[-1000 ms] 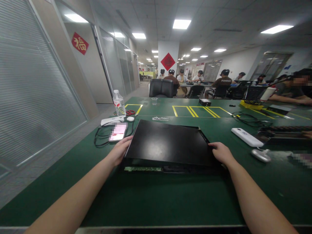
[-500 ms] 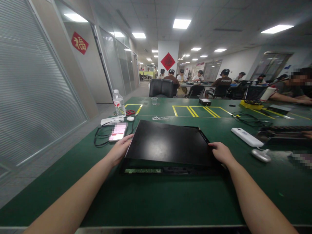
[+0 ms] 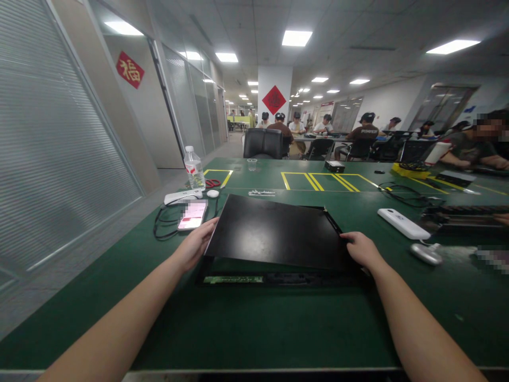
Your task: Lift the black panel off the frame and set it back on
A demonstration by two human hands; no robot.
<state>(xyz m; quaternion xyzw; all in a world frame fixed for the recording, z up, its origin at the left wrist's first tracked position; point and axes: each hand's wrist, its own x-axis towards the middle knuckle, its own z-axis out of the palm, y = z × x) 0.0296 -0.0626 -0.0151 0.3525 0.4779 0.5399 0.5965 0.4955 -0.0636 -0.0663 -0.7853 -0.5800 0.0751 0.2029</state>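
A flat, glossy black panel (image 3: pixel 274 233) lies tilted over a thin black frame (image 3: pixel 330 278), its left side raised above the frame. Along the frame's front bar shows a green circuit-board strip (image 3: pixel 233 279). My left hand (image 3: pixel 199 241) is closed on the panel's left edge, the fingers partly hidden beneath it. At the right side, my right hand (image 3: pixel 361 250) has its fingers bent over the frame's edge, close against the panel. Its lower fingers are out of sight.
On the green table (image 3: pixel 254 329), a phone (image 3: pixel 193 215), a white power bank (image 3: pixel 183 197), red-handled scissors (image 3: pixel 212 183) and a bottle (image 3: pixel 194 168) stand left. A second white power bank (image 3: pixel 402 224) and a silver mouse-shaped device (image 3: pixel 426 253) lie right. Another person (image 3: pixel 473 151) sits far right.
The panel's left side has risen slightly with my left hand, widening the gap above the frame's front bar. My right hand has hardly moved.
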